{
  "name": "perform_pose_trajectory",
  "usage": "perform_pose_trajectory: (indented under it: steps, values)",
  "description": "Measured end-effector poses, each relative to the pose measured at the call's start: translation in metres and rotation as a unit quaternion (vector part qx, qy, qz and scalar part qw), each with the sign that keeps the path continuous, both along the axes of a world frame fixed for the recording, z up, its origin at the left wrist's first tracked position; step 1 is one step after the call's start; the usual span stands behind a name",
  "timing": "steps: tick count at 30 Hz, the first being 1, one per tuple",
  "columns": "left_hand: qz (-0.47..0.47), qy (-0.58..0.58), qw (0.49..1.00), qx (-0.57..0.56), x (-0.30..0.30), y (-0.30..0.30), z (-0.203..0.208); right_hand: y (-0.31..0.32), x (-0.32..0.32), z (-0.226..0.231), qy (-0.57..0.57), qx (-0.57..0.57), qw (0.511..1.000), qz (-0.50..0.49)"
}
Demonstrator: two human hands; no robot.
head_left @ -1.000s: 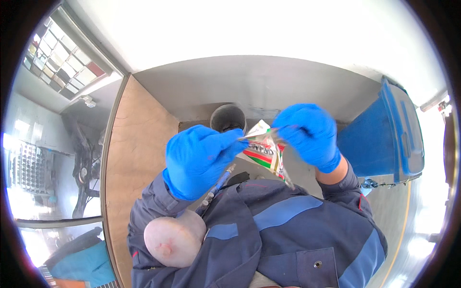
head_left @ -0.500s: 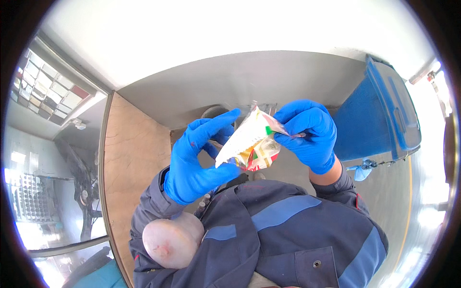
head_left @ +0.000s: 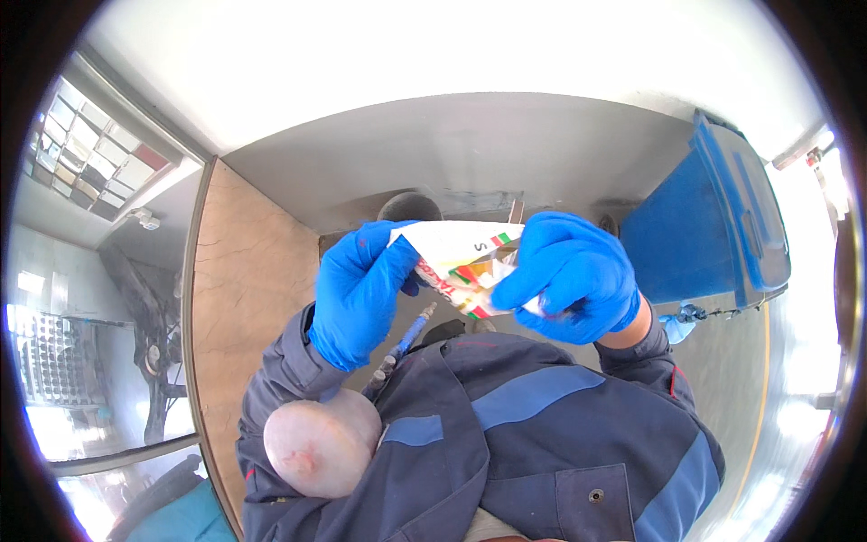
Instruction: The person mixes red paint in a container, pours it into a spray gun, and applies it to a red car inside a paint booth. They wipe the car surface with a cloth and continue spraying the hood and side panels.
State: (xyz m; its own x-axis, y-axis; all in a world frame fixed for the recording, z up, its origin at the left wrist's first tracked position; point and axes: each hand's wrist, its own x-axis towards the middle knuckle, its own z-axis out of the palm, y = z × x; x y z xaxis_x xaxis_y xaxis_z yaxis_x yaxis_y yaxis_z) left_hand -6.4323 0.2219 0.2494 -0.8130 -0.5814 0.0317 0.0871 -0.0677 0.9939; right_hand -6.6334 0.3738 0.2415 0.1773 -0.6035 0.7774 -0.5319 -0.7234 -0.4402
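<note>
A thin plastic packet [head_left: 461,253], white with red, green and yellow print, is stretched between my hands in front of my chest. My left hand [head_left: 361,289], in a blue glove, pinches its left end between thumb and fingers. At the other end my blue-gloved right hand [head_left: 578,280] grips the packet with curled fingers, which hide that part. A pale pinkish rounded object [head_left: 316,447] with a reddish smudge is tucked against my left upper arm and dark jacket. Its kind cannot be made out.
To the right stands a blue lidded bin [head_left: 695,217]; a light-blue crumpled item [head_left: 679,323] hangs beside it. A wooden panel [head_left: 248,307] and glazed partition line the left. Beyond my hands are a grey wall [head_left: 488,144] and a dark round object [head_left: 409,207].
My left hand has closed from a wide spread onto the packet's left end. The packet has turned and is stretched flatter, and my right hand has come slightly down and over its end.
</note>
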Motion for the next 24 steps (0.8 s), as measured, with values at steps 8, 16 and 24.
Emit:
perform_pose_trajectory:
  steps: [8, 16, 24]
  values:
    - [0.100, 0.096, 0.979, -0.148, 0.009, 0.001, -0.001, -0.003, -0.005, 0.007, -0.113, 0.076, 0.991, -0.008]
    - [0.247, 0.170, 0.947, -0.115, 0.016, -0.010, -0.008, -0.008, -0.004, 0.024, 0.010, 0.264, 0.961, -0.079]
    - [0.211, 0.106, 0.928, -0.288, 0.012, -0.010, -0.013, -0.013, 0.005, 0.028, -0.206, 0.222, 0.943, -0.137]
